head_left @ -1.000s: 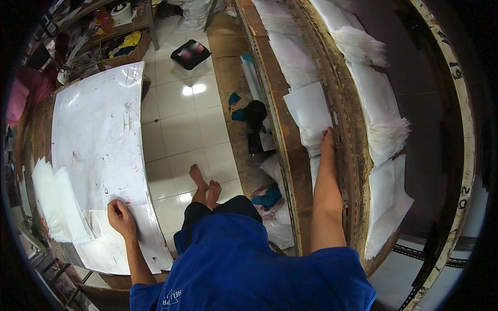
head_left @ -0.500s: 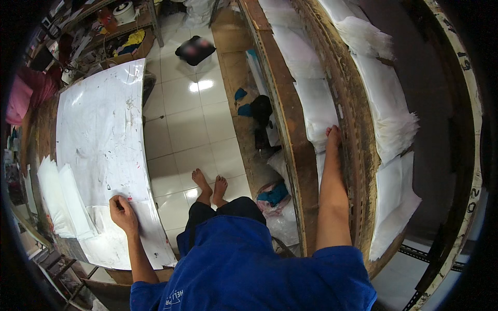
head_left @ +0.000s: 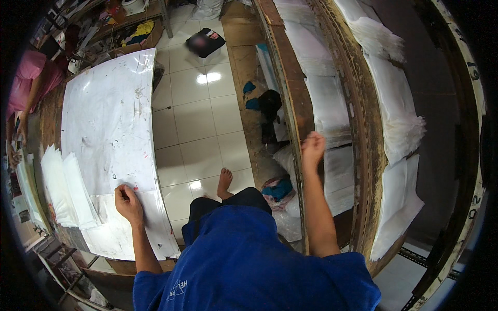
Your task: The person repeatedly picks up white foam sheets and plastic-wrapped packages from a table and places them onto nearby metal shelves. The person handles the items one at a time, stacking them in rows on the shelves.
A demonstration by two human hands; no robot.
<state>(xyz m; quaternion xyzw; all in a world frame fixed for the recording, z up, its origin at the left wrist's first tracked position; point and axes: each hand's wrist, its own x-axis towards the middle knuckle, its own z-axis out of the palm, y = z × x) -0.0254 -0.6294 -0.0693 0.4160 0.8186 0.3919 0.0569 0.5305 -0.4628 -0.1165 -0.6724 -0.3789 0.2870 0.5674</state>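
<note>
My left hand (head_left: 128,203) is over the white-topped table (head_left: 109,119) on the left, its fingers curled in. Whether it grips anything is hidden. Just beneath it lies a pale sheet (head_left: 116,233) with a straight upper edge. At the wooden shelf edge on the right is my right hand (head_left: 313,149), fingers drawn together and slightly blurred; no held thing can be made out. Nearest to that hand is a stack of thin whitish sheets (head_left: 329,106) on the shelf.
More whitish stacks (head_left: 397,114) line the shelf's far side. Thin white sheets (head_left: 65,186) fan out on the table's left. A black cloth-topped white container (head_left: 207,44) stands on the tiled floor (head_left: 192,111). Another person's arm (head_left: 31,98) shows at far left.
My right hand has drawn back from the sheet stack toward the shelf's near edge. My left hand keeps its curled shape over the table. The view and my feet have shifted.
</note>
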